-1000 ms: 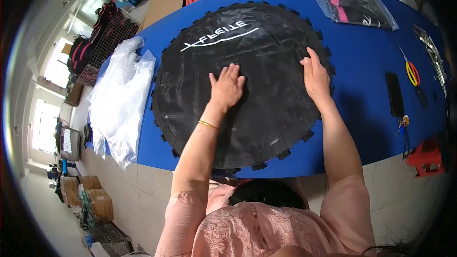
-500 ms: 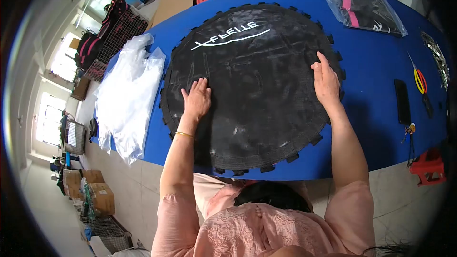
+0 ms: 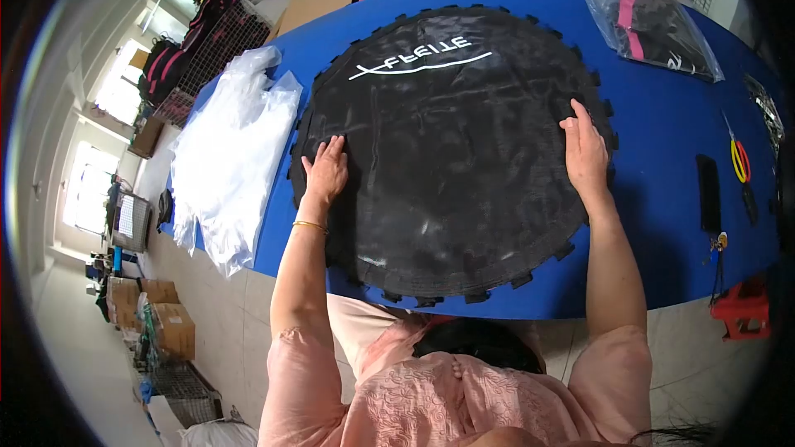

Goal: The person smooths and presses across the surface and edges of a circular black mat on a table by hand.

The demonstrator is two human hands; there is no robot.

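A round black trampoline mat [image 3: 464,174] with short tabs around its rim lies flat on the blue table. White lettering and a curved white line [image 3: 422,66] are printed near its far edge, upside down from here. My left hand [image 3: 328,170] rests palm down on the mat's left side, fingers stretched out. On the right border lies my right hand [image 3: 586,157], its fingers extended and the thumb partly apart. Neither hand grips anything that I can see.
Clear plastic bags [image 3: 236,157] lie at the table's left. A bagged black-and-pink item [image 3: 654,21] sits at the far right. Nearer are yellow-and-red-handled scissors [image 3: 739,161] and a black phone-like object [image 3: 708,193]. A red stool [image 3: 741,310] stands below the right edge.
My left hand has slid left across the mat, closer to its left edge. My right hand keeps about the same place on the right border. The whole view has shifted slightly.
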